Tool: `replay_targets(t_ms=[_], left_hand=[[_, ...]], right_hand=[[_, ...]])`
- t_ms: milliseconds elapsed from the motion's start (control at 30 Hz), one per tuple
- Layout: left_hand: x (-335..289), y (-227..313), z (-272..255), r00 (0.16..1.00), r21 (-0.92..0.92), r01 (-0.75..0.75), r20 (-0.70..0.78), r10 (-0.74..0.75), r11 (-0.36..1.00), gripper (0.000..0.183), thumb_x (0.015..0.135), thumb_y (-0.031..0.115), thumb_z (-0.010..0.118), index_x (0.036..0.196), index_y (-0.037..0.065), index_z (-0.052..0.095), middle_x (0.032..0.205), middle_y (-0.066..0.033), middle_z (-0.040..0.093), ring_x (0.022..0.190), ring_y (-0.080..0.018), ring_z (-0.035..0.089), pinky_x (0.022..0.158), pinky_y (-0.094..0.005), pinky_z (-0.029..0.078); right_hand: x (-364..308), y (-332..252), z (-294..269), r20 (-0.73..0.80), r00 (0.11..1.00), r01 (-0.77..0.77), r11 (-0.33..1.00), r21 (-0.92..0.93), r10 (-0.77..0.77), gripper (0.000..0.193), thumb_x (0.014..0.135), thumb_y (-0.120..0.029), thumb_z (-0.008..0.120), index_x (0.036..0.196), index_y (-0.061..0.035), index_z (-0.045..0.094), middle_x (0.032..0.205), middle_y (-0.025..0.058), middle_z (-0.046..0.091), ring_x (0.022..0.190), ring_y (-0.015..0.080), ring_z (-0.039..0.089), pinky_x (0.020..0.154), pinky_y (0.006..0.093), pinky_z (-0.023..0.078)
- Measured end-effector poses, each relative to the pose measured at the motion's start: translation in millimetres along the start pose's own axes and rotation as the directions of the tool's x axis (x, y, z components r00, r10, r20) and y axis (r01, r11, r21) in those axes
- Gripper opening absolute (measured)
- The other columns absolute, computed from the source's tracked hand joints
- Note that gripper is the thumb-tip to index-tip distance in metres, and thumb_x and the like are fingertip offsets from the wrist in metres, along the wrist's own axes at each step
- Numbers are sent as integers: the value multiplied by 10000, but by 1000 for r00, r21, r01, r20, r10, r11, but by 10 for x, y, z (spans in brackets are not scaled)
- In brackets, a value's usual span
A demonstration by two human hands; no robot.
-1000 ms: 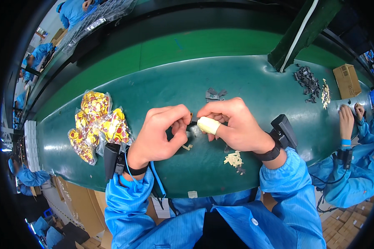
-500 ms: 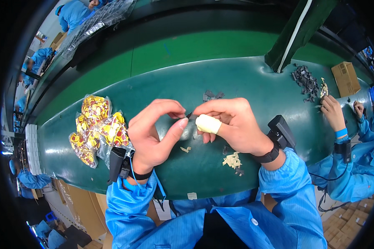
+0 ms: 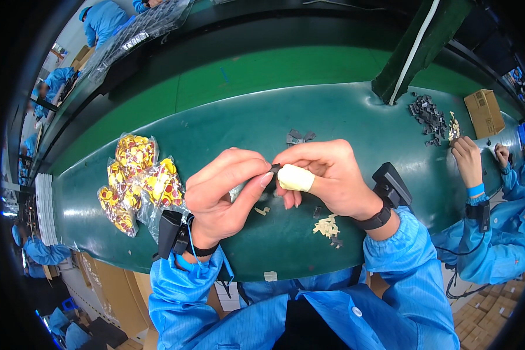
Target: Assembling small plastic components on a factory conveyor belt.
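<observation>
Between my two hands, above the green table [image 3: 262, 251], is a small black plastic part [image 3: 275, 169]. My left hand [image 3: 224, 189] pinches it between thumb and forefinger. My right hand [image 3: 329, 178], its thumb wrapped in pale yellow tape [image 3: 296, 177], closes on it from the other side, and the fingertips hide most of the part. Below the right hand lies a small pile of cream-coloured strips [image 3: 326, 226], with a few dark bits beside it. Two or three loose cream strips [image 3: 262, 210] rest under the gap between the hands. Beyond the hands sits a little heap of dark grey parts [image 3: 299, 137].
Clear bags of yellow and dark red pieces [image 3: 137, 181] lie at the left. At the far right are a pile of black parts [image 3: 429, 118], cream strips [image 3: 454, 127] and a cardboard box [image 3: 485, 113]. A co-worker's hand [image 3: 466, 160] is beside them. A green post [image 3: 411, 52] stands behind.
My left hand has moved slightly to the right and its fingers have closed in, meeting the right fingertips at the black part. The right hand has barely moved.
</observation>
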State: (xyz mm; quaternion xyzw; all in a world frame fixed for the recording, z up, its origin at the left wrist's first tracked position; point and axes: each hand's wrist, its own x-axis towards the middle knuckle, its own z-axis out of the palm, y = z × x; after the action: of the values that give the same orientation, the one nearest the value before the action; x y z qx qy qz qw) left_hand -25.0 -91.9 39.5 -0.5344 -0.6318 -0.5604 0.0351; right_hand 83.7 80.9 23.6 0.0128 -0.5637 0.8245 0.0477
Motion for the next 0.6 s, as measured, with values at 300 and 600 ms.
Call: replay_targets(t_ms=[300,600], left_hand=[[19,-15,-37,999,-31,24,27,-23,999,145,780,-102,716,920,-70,701,861,-167,687,740,-234,664,642,-311,523],[36,15,-57,994,-55,36,104,-30,998,193,777,-113,703,963,-62,721,885,-160,690,746,-224,658,631,-304,516]], right_hand=[[3,-7,4,-17,1000,6,1000,18,-6,164,947,-76,664,1037,59,679,797,113,705,639,147,680,529,228,509],[0,-10,22,-43,999,33,998,57,-31,153,946,-85,667,997,58,685,786,118,701,626,152,679,520,232,511]])
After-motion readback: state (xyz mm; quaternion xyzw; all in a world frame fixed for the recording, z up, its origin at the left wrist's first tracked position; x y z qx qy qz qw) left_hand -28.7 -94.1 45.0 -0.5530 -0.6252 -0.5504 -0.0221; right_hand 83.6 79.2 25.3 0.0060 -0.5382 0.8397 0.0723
